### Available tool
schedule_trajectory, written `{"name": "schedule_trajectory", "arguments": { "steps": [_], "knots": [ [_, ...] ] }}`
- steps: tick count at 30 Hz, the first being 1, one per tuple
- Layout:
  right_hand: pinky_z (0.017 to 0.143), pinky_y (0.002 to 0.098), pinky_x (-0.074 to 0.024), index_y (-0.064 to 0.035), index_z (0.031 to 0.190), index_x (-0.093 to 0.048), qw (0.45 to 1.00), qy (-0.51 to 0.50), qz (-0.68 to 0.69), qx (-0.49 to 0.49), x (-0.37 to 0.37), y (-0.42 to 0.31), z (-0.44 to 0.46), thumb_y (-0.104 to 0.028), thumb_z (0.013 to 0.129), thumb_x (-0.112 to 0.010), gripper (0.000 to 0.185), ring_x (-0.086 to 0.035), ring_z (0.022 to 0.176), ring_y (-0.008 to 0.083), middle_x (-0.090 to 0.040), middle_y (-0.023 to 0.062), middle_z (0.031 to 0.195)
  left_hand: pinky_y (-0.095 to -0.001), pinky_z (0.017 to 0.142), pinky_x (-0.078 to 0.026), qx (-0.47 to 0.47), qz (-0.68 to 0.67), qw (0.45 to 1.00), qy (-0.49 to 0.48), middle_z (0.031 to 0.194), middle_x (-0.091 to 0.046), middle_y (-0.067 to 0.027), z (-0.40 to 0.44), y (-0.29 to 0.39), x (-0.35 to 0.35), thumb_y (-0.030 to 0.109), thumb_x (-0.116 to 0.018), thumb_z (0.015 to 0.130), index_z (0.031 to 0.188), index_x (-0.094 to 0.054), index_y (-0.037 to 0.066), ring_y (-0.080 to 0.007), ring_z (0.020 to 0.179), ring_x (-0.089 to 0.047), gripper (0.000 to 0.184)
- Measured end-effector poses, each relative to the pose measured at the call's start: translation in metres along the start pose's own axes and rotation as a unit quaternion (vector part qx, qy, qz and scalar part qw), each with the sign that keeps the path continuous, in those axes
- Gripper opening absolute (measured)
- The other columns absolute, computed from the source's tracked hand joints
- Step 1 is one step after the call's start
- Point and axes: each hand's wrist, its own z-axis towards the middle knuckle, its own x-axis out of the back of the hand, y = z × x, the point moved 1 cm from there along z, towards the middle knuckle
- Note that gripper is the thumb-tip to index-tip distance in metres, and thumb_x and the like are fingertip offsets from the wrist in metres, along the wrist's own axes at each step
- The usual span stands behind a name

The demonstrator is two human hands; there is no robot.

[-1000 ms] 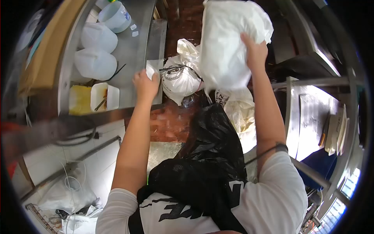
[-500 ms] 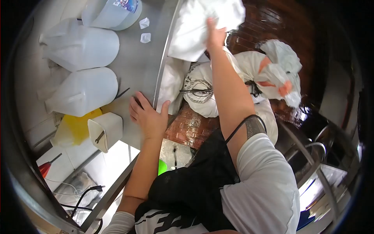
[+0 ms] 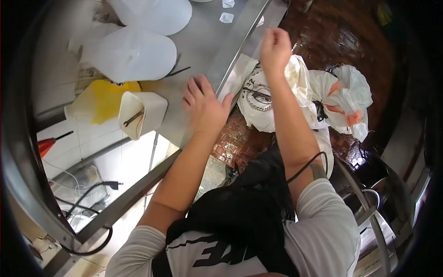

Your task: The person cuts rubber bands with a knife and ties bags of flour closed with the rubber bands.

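My left hand (image 3: pixel 205 104) rests on the front edge of the steel table (image 3: pixel 203 46), its fingers spread and holding nothing. Past that edge, my right hand (image 3: pixel 276 51) is raised over white filled bags, with its fingers curled in. Nothing shows in it, and it is slightly blurred. Just below it lies a white printed sack (image 3: pixel 258 104). A tied white plastic bag with orange marks (image 3: pixel 344 101) sits farther right. Left of my left hand, a white square container (image 3: pixel 152 108) lies tilted with a wrench (image 3: pixel 134 117) in its mouth.
Translucent plastic jugs (image 3: pixel 138 53) lie on the table, beside a yellow-stained container (image 3: pixel 104 101). Two small white pieces (image 3: pixel 226 18) are near the table's far end. A black plug and cable (image 3: pixel 110 184) hang at lower left. Wet brick floor (image 3: pixel 318 37) and metal rails (image 3: pixel 355 187) are at right.
The large white bag that my right hand held is out of that hand and no longer seen there. The view has shifted, with the table now farther up and right. My left hand stays at the table edge.
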Motion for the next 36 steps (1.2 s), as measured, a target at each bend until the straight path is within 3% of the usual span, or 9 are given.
{"name": "schedule_trajectory", "arguments": {
  "steps": [3,5,9,14,18,22,26,33,36],
  "knots": [
    [0.082,0.0421,-0.0558,-0.0084,0.1,-0.072,0.949,-0.137,-0.032,0.281,-0.024,-0.067,-0.058,-0.021,0.091,-0.069,0.016,-0.069,0.094,0.0314,-0.071,0.0113,0.098,-0.064,0.108,-0.03,-0.022,-0.031,0.999,0.036,0.149,-0.038,-0.0321,-0.007,-0.006,-0.008,0.05,-0.072,0.085,0.148,-0.037,-0.005,-0.0511,0.137,-0.035,0.091],
    [0.087,0.0419,-0.0545,-0.0108,0.103,-0.074,0.898,-0.34,-0.16,0.229,-0.062,-0.1,-0.087,-0.019,0.089,-0.067,0.017,-0.067,0.103,0.0277,-0.072,0.0053,0.101,-0.0655,0.108,-0.029,-0.07,-0.047,0.994,0.075,0.147,-0.039,-0.0316,-0.015,-0.014,-0.014,0.044,-0.072,0.085,0.147,-0.039,-0.005,-0.0521,0.136,-0.035,0.085],
    [0.09,0.0423,-0.0524,-0.0131,0.105,-0.075,0.83,-0.318,-0.343,0.305,-0.093,-0.116,-0.136,-0.019,0.088,-0.066,0.02,-0.064,0.108,0.0276,-0.071,0.0046,0.107,-0.0673,0.108,-0.03,-0.124,-0.32,0.937,0.06,0.143,-0.041,-0.0311,-0.088,-0.017,0.012,0.031,-0.071,0.085,0.142,-0.044,-0.005,-0.0535,0.134,-0.035,0.073],
    [0.088,0.0422,-0.0524,-0.0095,0.107,-0.072,0.766,-0.42,-0.411,0.259,-0.046,-0.131,-0.181,-0.015,0.087,-0.065,0.022,-0.065,0.106,0.0313,-0.07,0.0079,0.109,-0.0568,0.106,-0.042,-0.245,-0.289,0.924,-0.059,0.14,-0.05,-0.0309,-0.242,-0.093,0.012,0.022,-0.073,0.085,0.131,-0.059,-0.003,-0.0501,0.126,-0.049,0.054],
    [0.081,0.0522,-0.0523,-0.0033,0.096,-0.066,0.855,-0.356,-0.334,0.175,0.074,-0.117,-0.234,-0.01,0.088,-0.063,0.011,-0.066,0.099,0.0412,-0.07,0.0188,0.101,-0.0495,0.102,-0.047,-0.177,-0.303,0.913,-0.207,0.133,-0.061,-0.026,-0.315,-0.17,0.016,0.028,-0.067,0.094,0.124,-0.065,-0.003,-0.0441,0.119,-0.058,0.044],
    [0.079,0.0551,-0.0489,-0.0025,0.095,-0.062,0.893,-0.401,-0.2,0.043,0.164,-0.109,-0.341,-0.014,0.092,-0.061,0.012,-0.064,0.091,0.0468,-0.066,0.0261,0.092,-0.0363,0.087,-0.051,0.064,-0.492,0.79,-0.36,0.115,-0.069,-0.0097,-0.32,-0.178,-0.024,0.05,-0.066,0.099,0.122,-0.066,0.003,-0.0233,0.105,-0.065,0.052],
    [0.079,0.0522,-0.05,-0.0026,0.098,-0.06,0.899,-0.407,-0.144,-0.072,0.2,-0.131,-0.443,-0.016,0.094,-0.062,0.014,-0.064,0.094,0.0453,-0.067,0.023,0.096,-0.0312,0.074,-0.05,0.232,-0.678,0.55,-0.429,0.101,-0.07,-0.0046,-0.287,-0.116,0.002,0.047,-0.063,0.102,0.124,-0.058,0.011,-0.0194,0.081,-0.063,0.042],
    [0.092,0.0502,-0.052,-0.005,0.107,-0.069,0.849,-0.439,-0.281,-0.085,0.259,-0.051,-0.5,-0.032,0.092,-0.067,0.031,-0.066,0.104,0.0392,-0.069,0.0198,0.103,-0.0342,0.062,-0.049,0.14,-0.543,0.682,-0.469,0.076,-0.059,0.0002,-0.319,-0.141,-0.046,0.027,-0.059,0.101,0.097,-0.066,0.01,-0.0143,0.069,-0.06,0.019],
    [0.097,0.0485,-0.051,-0.0044,0.11,-0.067,0.842,-0.299,-0.447,-0.047,0.297,-0.013,-0.437,-0.034,0.091,-0.066,0.035,-0.062,0.113,0.0384,-0.065,0.0202,0.113,-0.0486,0.078,-0.051,-0.041,-0.343,0.87,-0.352,0.09,-0.07,-0.0218,-0.355,-0.21,-0.111,0.031,-0.055,0.101,0.096,-0.068,-0.002,-0.04,0.082,-0.066,0.036]
  ]
}}
